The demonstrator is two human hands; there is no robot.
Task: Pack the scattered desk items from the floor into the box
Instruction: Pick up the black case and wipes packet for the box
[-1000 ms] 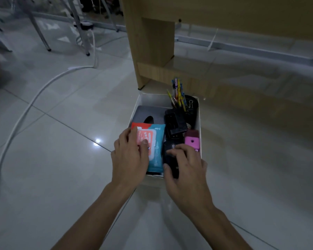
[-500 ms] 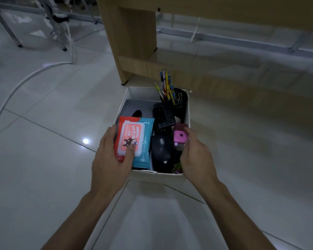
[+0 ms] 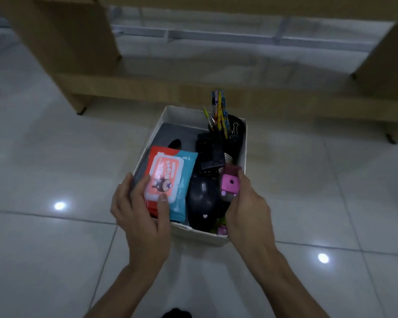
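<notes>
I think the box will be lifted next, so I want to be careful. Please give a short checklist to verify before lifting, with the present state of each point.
1. Left hand on the box left side: ok, thumb on the wipes pack.
2. Right hand on the right wall: ok.
3. Mouse inside: ok.
4. Pencils secure: not ok, sticking above the rim.
5. Floor free of leftover items: ok where visible.
6. Box bottom sound: cannot tell.

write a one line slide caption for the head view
Both hands, left hand and right hand, grip the sides of a white box packed with desk items on the tiled floor.
</notes>
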